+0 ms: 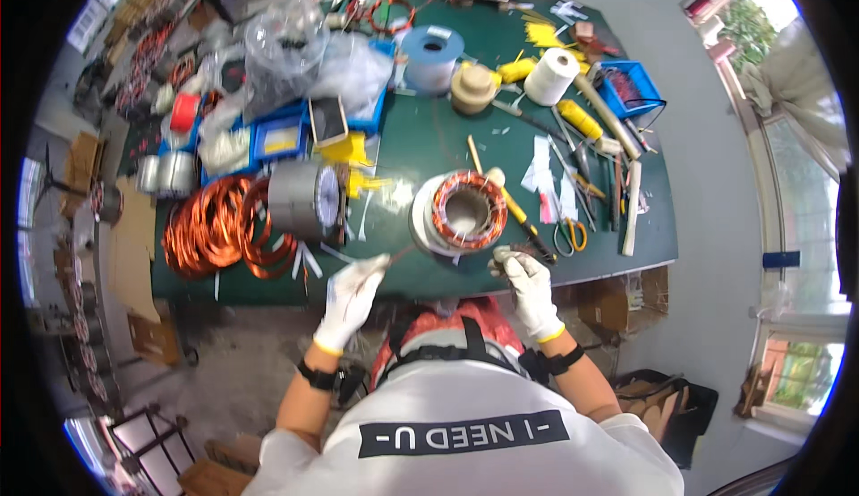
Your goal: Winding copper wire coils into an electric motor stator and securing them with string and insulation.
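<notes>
A motor stator [497,227] with copper windings round its open bore stands near the table's front edge, in a pale ring-shaped housing [424,229]. My left hand [351,303], in a white glove, is just in front and to the left of it. Its fingers pinch a thin reddish-brown wire [403,253] that runs toward the stator. To the right, my right hand [530,294], also gloved, is closed at the table edge; what lies in its fingers is small and blurred. Beside that hand are a yellow-and-black handled hammer [521,216] and orange-handled scissors [577,235].
Copper coils [204,232] and a grey stator housing [295,199] sit at the left. Blue bins [279,139] with plastic bags stand behind them. A blue spool [431,59], a white thread cone [552,77], a blue basket [629,89] and scattered tools occupy the back right.
</notes>
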Available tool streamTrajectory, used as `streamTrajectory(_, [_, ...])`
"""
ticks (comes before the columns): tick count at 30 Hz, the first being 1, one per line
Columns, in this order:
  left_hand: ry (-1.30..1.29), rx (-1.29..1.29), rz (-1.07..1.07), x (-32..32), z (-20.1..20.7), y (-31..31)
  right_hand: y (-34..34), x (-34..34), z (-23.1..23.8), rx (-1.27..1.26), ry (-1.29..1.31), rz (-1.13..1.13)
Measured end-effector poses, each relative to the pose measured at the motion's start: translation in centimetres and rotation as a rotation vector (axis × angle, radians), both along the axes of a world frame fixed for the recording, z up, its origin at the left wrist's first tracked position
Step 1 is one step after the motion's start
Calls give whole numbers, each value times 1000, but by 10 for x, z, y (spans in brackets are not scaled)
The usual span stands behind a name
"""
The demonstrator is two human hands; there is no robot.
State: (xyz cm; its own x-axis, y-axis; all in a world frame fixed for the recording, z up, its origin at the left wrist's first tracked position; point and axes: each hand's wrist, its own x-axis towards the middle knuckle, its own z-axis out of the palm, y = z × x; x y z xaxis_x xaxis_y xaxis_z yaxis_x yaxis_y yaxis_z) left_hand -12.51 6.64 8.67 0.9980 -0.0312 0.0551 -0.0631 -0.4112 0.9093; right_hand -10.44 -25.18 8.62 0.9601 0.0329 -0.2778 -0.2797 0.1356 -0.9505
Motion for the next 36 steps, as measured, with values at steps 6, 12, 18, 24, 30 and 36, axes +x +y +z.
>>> streamTrajectory(6, [-372,302,-30,-2,18,5,-6,6,14,0,-104,198])
streamTrajectory(12, [-255,253,61,-10,43,21,-11,-5,19,426,73,-92])
streamTrajectory(18, [-6,-221,289,-22,52,23,-21,2,30,166,239,134])
streamTrajectory(24, [-571,208,-13,8,104,-17,-9,21,40,245,113,125])
streamTrajectory(30, [-159,-131,-403,70,-10,-158,-13,65,20,-609,-521,442])
streamTrajectory(36, [-151,-99,-829,45,-7,-127,-99,118,-20,-122,39,-348])
